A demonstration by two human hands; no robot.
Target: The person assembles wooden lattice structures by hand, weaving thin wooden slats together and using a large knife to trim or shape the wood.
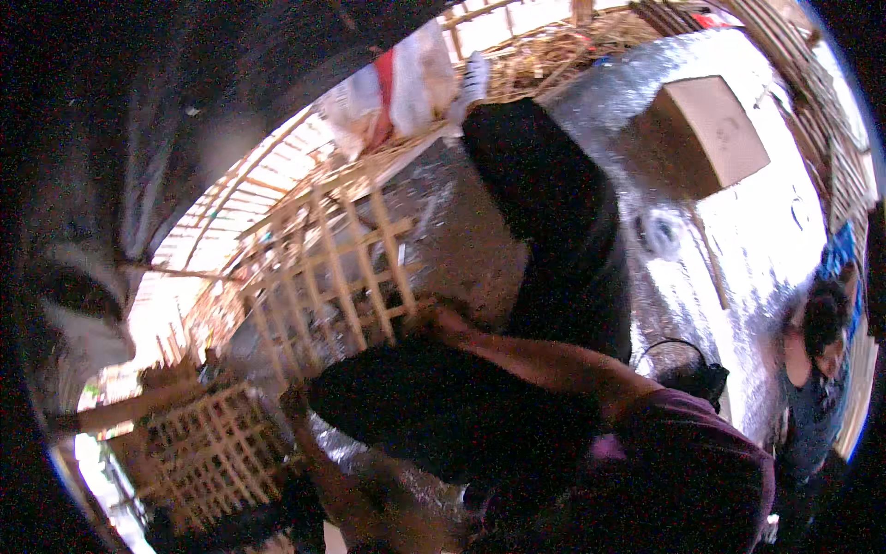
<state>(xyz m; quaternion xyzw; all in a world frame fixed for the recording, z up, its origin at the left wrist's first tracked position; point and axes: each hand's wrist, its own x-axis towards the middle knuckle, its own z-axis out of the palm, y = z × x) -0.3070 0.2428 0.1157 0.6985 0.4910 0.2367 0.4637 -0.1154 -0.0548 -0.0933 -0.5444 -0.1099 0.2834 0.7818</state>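
A lattice panel of crossed bamboo strips (pixel 356 251) stands tilted in front of my bent legs in black trousers. My right hand (pixel 436 320) is closed around its near right corner, the arm reaching in from a purple sleeve. At the lower left corner of the lattice, my left hand (pixel 295 403) appears closed on its edge, though dim light and blur hide the separate fingers. Left of that hand is a second bamboo lattice (pixel 217 452) with a tighter weave.
Shiny silver sheeting (pixel 591 102) covers the floor. On it sit a cardboard box (pixel 732 138) and a dark container with a thin handle (pixel 697 377). Another person (pixel 821 369) is at the far right. White and red sacks (pixel 406 92) lean near a slatted bamboo wall (pixel 235 198).
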